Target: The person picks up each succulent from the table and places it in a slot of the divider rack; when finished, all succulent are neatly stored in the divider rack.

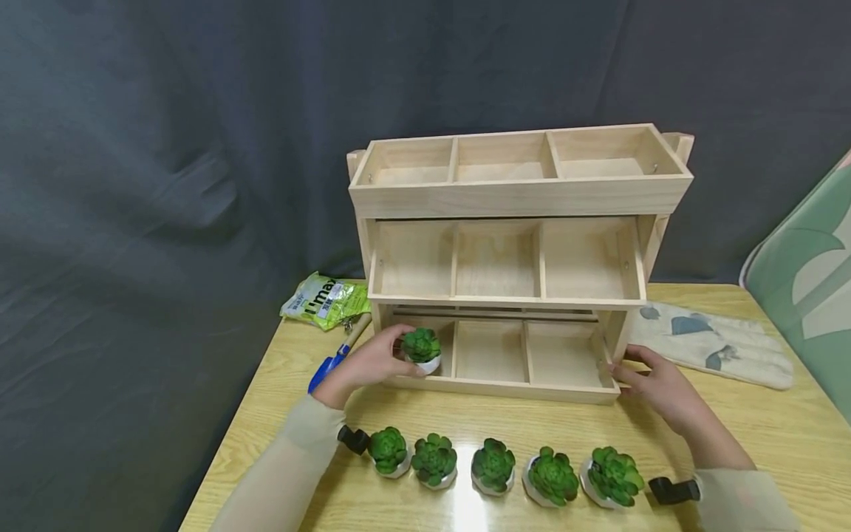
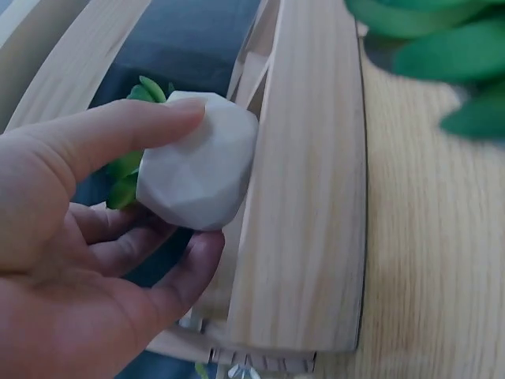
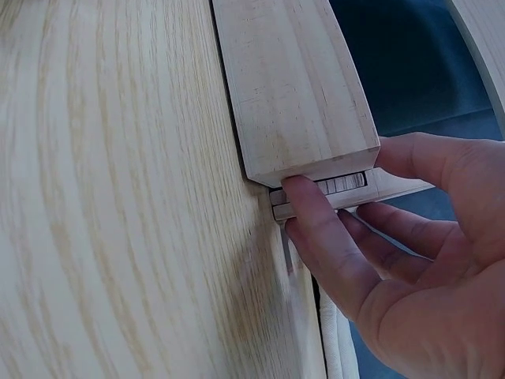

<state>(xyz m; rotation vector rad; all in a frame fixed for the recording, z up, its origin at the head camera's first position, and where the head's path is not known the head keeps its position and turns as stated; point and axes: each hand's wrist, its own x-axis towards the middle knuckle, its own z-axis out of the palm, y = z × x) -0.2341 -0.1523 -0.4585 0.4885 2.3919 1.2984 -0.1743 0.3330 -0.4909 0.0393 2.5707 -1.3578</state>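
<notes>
My left hand [image 1: 380, 360] grips a small potted succulent [image 1: 422, 346] at the lower tier's left compartment. In the left wrist view, the thumb and fingers close round its white faceted pot [image 2: 207, 158], right at the front board. The wooden three-tier plant stand [image 1: 521, 198] has three compartments in each tier. My right hand [image 1: 654, 380] holds the lower tier's right end, and the right wrist view has its thumb and fingers about the corner of the board [image 3: 304, 95].
In front of the stand, several potted succulents [image 1: 493, 467] line up on the wooden table [image 1: 266, 458]. A green-and-white bag [image 1: 326, 299] and a blue trowel [image 1: 327, 369] lie left of the stand. To the right lies a patterned cloth glove [image 1: 714, 343]. Dark curtain hangs behind.
</notes>
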